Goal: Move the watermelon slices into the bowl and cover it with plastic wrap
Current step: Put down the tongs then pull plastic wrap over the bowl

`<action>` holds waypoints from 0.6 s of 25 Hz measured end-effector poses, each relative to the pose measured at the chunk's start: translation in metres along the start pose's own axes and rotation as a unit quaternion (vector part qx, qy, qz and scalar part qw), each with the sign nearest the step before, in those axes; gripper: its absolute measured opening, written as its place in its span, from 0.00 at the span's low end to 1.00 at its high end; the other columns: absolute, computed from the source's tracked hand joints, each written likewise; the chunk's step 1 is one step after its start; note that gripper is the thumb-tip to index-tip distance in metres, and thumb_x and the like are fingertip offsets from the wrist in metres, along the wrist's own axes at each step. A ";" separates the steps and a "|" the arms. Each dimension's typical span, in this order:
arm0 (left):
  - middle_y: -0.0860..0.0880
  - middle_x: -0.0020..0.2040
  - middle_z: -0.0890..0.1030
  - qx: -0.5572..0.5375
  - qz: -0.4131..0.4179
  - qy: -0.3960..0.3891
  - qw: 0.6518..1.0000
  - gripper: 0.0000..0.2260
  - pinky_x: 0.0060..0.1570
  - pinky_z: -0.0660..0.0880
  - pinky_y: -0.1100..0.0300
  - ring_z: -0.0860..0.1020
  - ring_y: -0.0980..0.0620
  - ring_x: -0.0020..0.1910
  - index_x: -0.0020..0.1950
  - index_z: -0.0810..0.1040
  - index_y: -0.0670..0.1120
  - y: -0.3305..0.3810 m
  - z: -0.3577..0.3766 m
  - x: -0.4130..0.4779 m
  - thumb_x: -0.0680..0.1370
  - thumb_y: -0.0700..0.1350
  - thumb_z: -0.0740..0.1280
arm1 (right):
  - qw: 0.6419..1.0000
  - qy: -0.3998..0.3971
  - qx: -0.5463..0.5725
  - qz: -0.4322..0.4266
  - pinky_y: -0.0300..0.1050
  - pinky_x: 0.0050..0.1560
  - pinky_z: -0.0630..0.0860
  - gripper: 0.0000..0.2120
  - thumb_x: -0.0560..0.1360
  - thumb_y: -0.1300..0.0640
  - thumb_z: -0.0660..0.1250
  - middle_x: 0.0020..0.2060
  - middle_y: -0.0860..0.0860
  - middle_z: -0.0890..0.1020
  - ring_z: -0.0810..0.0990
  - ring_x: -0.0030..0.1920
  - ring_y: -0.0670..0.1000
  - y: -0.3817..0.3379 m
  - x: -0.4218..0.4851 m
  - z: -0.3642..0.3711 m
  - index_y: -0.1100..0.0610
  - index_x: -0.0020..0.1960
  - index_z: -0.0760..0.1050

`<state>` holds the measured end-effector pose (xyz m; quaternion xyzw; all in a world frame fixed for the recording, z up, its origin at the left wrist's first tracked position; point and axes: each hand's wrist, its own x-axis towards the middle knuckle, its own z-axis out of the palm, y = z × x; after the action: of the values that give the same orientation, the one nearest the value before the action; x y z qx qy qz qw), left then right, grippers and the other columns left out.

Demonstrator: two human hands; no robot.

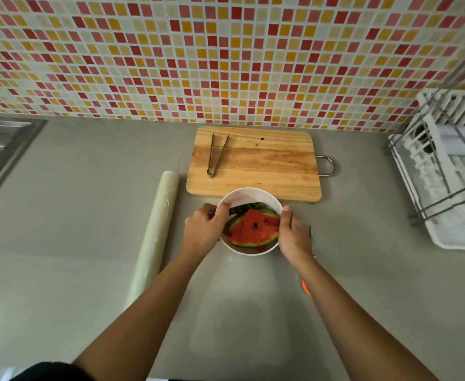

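Observation:
A white bowl (246, 194) stands on the grey counter just in front of the wooden cutting board (256, 166). Watermelon slices (253, 228) with red flesh and green rind lie inside it. My left hand (202, 229) grips the bowl's left rim, thumb over the edge. My right hand (294, 237) holds the right rim. A roll of plastic wrap (154, 237) lies lengthwise on the counter to the left of the bowl, apart from both hands. I cannot tell whether any film lies over the bowl.
Metal tongs (217, 155) rest on the board's left part. A white dish rack (451, 171) stands at the right. A steel sink edge (3, 152) shows at far left. A small orange item (305, 287) peeks from under my right forearm.

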<state>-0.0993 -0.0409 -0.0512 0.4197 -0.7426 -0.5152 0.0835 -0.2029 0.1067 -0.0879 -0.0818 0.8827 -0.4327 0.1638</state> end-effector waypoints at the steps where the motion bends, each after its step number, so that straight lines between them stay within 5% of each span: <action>1: 0.49 0.43 0.81 -0.009 -0.002 -0.002 1.000 0.23 0.48 0.80 0.45 0.80 0.43 0.49 0.43 0.79 0.50 -0.005 -0.003 -0.006 0.69 0.68 0.59 | 1.000 -0.003 0.001 -0.005 0.48 0.43 0.68 0.23 0.80 0.47 0.45 0.44 0.60 0.81 0.77 0.47 0.60 0.002 -0.006 -0.001 0.58 0.46 0.74; 4: 0.50 0.41 0.81 -0.018 -0.023 -0.013 0.999 0.20 0.43 0.82 0.48 0.82 0.48 0.43 0.38 0.77 0.53 -0.022 -0.007 -0.028 0.68 0.68 0.59 | 1.000 -0.012 -0.008 -0.013 0.51 0.45 0.73 0.24 0.80 0.47 0.45 0.38 0.59 0.80 0.78 0.43 0.60 0.014 -0.026 -0.002 0.59 0.42 0.73; 11: 0.46 0.37 0.82 -0.012 -0.021 -0.014 1.000 0.23 0.46 0.80 0.46 0.82 0.43 0.42 0.37 0.78 0.47 -0.030 -0.006 -0.038 0.71 0.66 0.57 | 0.999 -0.032 -0.012 -0.001 0.46 0.42 0.67 0.23 0.81 0.47 0.45 0.37 0.55 0.78 0.76 0.42 0.57 0.022 -0.038 -0.004 0.58 0.43 0.73; 15: 0.42 0.46 0.84 0.058 0.044 0.127 0.989 0.12 0.50 0.77 0.50 0.80 0.41 0.47 0.50 0.81 0.45 -0.048 -0.071 0.005 0.79 0.49 0.60 | 0.999 -0.041 -0.016 -0.013 0.47 0.45 0.69 0.23 0.80 0.46 0.44 0.39 0.55 0.78 0.76 0.45 0.58 0.026 -0.035 -0.002 0.57 0.46 0.74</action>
<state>-0.0369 -0.0999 -0.0608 0.4527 -0.7726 -0.4091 0.1754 -0.1716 0.1344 -0.0996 -0.1135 0.8810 -0.4169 0.1929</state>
